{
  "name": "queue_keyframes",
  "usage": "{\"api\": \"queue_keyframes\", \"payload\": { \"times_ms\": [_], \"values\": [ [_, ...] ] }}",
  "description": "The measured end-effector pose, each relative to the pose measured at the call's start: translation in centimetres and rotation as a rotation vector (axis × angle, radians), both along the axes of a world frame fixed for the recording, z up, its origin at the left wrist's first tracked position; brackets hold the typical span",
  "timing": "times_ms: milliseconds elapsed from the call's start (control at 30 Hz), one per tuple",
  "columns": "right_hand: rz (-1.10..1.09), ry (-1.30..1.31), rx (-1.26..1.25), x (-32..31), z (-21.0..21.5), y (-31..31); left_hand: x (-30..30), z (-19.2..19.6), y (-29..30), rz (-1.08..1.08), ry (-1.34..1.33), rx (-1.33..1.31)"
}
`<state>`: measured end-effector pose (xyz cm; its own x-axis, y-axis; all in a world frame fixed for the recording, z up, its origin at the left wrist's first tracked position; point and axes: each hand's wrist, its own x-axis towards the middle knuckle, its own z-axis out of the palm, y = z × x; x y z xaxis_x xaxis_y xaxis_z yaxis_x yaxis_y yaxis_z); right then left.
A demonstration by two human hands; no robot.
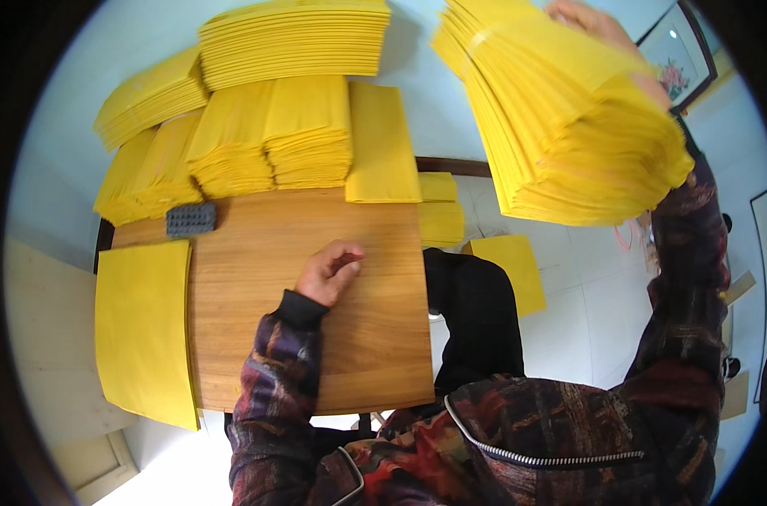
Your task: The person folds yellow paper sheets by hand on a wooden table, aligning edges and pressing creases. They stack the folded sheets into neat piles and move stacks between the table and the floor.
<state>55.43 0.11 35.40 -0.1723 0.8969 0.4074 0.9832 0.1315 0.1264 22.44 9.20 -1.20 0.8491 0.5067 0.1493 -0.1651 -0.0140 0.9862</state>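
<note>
The right hand (601, 27) grips a thick yellow bundle (569, 118) in the air, beyond the right edge of the bench (383, 337), while the left hand (328, 271) is loosely curled above the wood, nothing visible in it. With only one hand carrying, the bundle could perhaps slip or fan apart, and its pieces would drop on the floor (569, 329). These pieces may be envelopes, but whether they contain something cannot be told.

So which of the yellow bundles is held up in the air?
The fanned bundle at upper right, raised by the right hand; the stacks along the wooden table's far side have no hand on them.
</note>
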Motion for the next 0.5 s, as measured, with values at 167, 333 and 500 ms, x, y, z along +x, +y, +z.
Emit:
{"api": "queue_keyframes", "payload": {
  "times_ms": [167, 333, 500],
  "values": [
    [-0.266, -0.129, 0.046, 12.3, -10.6, -5.2, 0.0, 1.0, -1.1, 0.122, 0.115, 0.053],
    [-0.397, 0.089, -0.090, 17.6, -24.5, -4.1, 0.9, 3.1, -2.5, 0.242, 0.345, 0.391],
    [-0.384, 0.249, -0.177, 18.4, -37.7, 0.5, 2.1, 4.1, -3.0, 0.274, 0.454, 0.545]
  ]
}}
